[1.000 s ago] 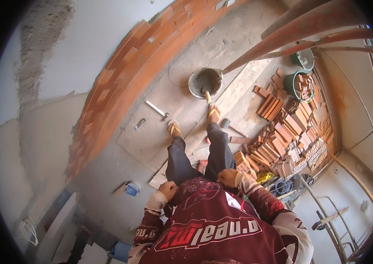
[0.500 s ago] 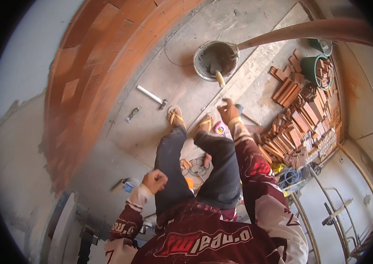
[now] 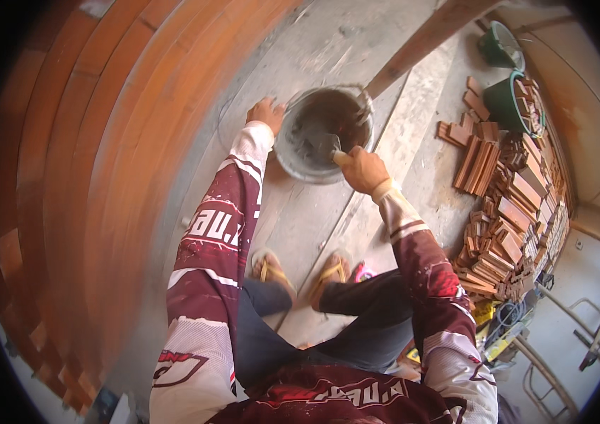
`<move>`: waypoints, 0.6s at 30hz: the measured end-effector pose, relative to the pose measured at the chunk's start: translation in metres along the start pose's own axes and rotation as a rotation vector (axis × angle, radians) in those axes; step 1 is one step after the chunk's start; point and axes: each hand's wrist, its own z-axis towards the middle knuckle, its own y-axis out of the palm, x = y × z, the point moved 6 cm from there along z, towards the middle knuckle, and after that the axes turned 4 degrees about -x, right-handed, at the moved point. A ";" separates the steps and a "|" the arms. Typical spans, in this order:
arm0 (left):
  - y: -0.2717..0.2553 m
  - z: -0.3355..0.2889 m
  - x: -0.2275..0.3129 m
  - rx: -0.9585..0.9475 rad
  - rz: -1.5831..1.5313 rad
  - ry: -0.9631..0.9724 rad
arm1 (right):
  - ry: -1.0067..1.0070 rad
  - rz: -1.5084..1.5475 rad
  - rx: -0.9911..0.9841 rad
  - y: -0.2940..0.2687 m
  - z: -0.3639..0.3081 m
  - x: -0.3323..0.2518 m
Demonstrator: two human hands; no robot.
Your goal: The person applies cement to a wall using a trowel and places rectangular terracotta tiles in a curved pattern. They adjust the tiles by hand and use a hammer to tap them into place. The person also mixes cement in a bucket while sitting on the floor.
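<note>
A round grey bucket (image 3: 287, 164) of wet mortar (image 3: 307, 136) stands on the floor in front of my feet. My right hand (image 3: 365, 170) is closed around the pale handle of a trowel (image 3: 327, 146). The trowel's blade is inside the bucket, against the mortar at its near right side. At the bucket's left rim is my left hand (image 3: 266, 114), its fingers curled in. It seems to grip the bucket there, but whether by the rim or by the thin wire handle I cannot tell.
An orange brick wall (image 3: 123, 141) rises close on my left. A wooden post (image 3: 420, 49) slants behind the bucket, next to a long board (image 3: 413, 106). To the right lie piled brick pieces (image 3: 508, 226) and green tubs (image 3: 505, 106).
I have leaned forward over the bucket. My right hand has taken the trowel's handle, and my left hand has come up from beside my leg to the bucket's left rim.
</note>
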 end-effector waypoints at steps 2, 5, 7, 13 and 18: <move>0.025 0.034 -0.015 -0.033 0.120 -0.006 | -0.006 -0.078 0.066 -0.022 -0.002 0.003; 0.053 0.052 -0.017 -0.218 0.002 0.034 | -0.059 -0.262 0.141 -0.053 0.004 0.003; 0.068 0.049 -0.003 -0.248 -0.274 0.069 | -0.101 -0.371 0.181 -0.055 0.032 0.021; 0.046 -0.001 0.012 -0.210 -0.326 0.225 | -0.666 -0.694 0.330 0.009 -0.001 -0.067; 0.040 -0.028 -0.020 -0.143 -0.391 0.186 | -0.704 -0.602 0.426 0.040 -0.079 -0.049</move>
